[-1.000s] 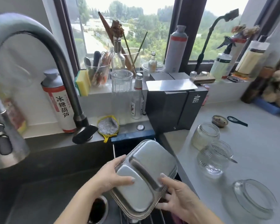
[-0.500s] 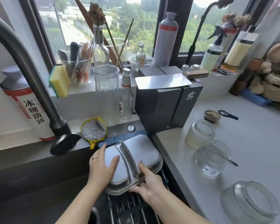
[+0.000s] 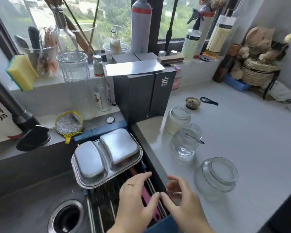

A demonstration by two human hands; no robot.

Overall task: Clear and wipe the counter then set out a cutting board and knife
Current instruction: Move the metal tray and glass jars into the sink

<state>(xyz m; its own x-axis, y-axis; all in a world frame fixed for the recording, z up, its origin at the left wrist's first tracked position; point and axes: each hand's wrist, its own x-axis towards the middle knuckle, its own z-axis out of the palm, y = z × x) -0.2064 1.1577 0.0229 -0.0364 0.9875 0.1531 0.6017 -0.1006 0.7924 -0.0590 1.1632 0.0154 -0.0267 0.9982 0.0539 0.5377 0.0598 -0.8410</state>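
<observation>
Left hand [image 3: 138, 197], right hand [image 3: 185, 206] empty, fingers [image 3: 145, 175] loosely spread; a hasty reach could knock the wide jar [image 3: 216, 175] off the counter [image 3: 242, 132] front edge.

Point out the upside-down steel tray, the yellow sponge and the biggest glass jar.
Upside-down two-compartment steel tray [image 3: 89, 160], head view, left compartment's base.
Yellow rectangular sponge [image 3: 21, 72], head view, yellow front face.
Biggest round clear glass jar [image 3: 202, 180], head view, left shoulder.

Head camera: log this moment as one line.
steel tray: inverted on sink rack | left hand: open, empty | right hand: open, empty | counter: three glass jars
</observation>
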